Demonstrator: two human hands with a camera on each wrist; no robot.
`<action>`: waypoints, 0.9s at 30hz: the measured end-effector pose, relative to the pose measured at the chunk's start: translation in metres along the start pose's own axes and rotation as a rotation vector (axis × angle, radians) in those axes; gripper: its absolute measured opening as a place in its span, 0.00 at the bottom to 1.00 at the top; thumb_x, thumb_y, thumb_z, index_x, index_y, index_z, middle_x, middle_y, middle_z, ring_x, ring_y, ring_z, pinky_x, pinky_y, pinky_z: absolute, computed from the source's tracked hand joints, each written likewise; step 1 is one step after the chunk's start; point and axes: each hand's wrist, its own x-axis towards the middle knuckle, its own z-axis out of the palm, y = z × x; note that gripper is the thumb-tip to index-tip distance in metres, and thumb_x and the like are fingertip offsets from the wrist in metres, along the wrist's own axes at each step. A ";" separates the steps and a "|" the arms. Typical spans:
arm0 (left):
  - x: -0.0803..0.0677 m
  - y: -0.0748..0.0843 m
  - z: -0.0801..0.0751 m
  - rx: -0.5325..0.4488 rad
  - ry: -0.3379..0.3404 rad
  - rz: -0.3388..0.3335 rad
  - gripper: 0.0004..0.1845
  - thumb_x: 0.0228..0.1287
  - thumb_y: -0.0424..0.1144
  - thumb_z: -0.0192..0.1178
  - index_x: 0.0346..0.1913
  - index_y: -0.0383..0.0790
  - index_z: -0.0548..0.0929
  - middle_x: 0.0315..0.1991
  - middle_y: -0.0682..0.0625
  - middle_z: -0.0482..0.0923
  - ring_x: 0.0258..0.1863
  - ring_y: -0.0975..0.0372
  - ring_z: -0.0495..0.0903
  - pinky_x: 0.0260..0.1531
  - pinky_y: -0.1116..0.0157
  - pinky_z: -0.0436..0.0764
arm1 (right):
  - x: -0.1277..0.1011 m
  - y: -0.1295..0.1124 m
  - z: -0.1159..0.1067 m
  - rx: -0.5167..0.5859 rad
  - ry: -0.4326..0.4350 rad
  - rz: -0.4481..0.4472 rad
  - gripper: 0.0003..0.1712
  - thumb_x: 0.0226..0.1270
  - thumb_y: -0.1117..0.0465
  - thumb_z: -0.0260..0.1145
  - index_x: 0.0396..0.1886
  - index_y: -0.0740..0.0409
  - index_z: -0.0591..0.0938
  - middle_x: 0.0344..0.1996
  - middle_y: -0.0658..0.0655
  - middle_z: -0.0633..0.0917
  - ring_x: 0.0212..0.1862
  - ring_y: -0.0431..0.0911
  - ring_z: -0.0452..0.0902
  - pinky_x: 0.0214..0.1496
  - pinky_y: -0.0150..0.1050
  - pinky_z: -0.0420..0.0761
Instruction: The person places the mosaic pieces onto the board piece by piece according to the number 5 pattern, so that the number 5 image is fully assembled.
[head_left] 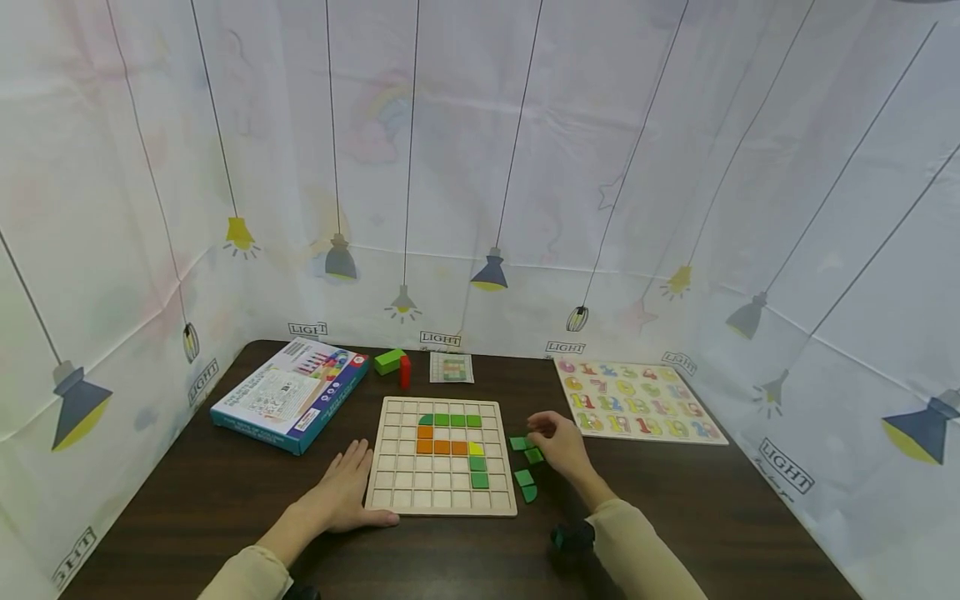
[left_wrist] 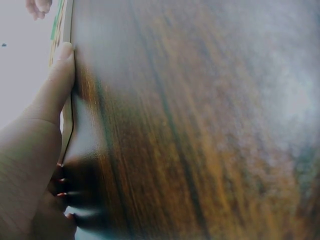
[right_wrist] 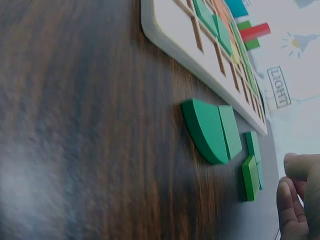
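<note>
Left hand [head_left: 341, 496] lies flat on the table [head_left: 187, 500], fingers spread and straight, thumb against the near-left edge of the grid board [head_left: 442, 456]. Right hand [head_left: 558, 442] sits just right of the board, grip curled, over the loose green pieces [head_left: 525, 444]; can't tell if it pinches one. More green pieces [right_wrist: 215, 131] lie beside the board's right edge. Blue box [head_left: 292, 393] left of board, number puzzle [head_left: 637, 400] well right.
</note>
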 end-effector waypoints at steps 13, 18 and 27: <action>-0.001 0.001 0.000 -0.019 0.008 0.010 0.64 0.44 0.75 0.59 0.70 0.24 0.54 0.71 0.29 0.46 0.71 0.41 0.44 0.65 0.43 0.48 | -0.001 0.017 0.001 -0.058 -0.005 0.072 0.12 0.59 0.75 0.63 0.41 0.63 0.82 0.35 0.56 0.84 0.40 0.49 0.79 0.43 0.45 0.78; -0.002 0.001 -0.001 -0.017 0.006 0.005 0.64 0.44 0.75 0.58 0.70 0.24 0.53 0.71 0.30 0.46 0.71 0.41 0.43 0.66 0.44 0.47 | -0.002 0.019 0.002 -0.062 0.000 0.059 0.13 0.56 0.78 0.62 0.40 0.64 0.82 0.34 0.57 0.84 0.38 0.48 0.79 0.41 0.44 0.79; 0.000 -0.001 0.001 -0.017 0.007 0.004 0.65 0.44 0.75 0.58 0.70 0.24 0.53 0.71 0.29 0.46 0.71 0.41 0.43 0.65 0.43 0.48 | -0.002 0.019 0.004 -0.032 -0.049 0.065 0.17 0.52 0.76 0.69 0.44 0.63 0.81 0.39 0.57 0.84 0.42 0.49 0.79 0.46 0.44 0.78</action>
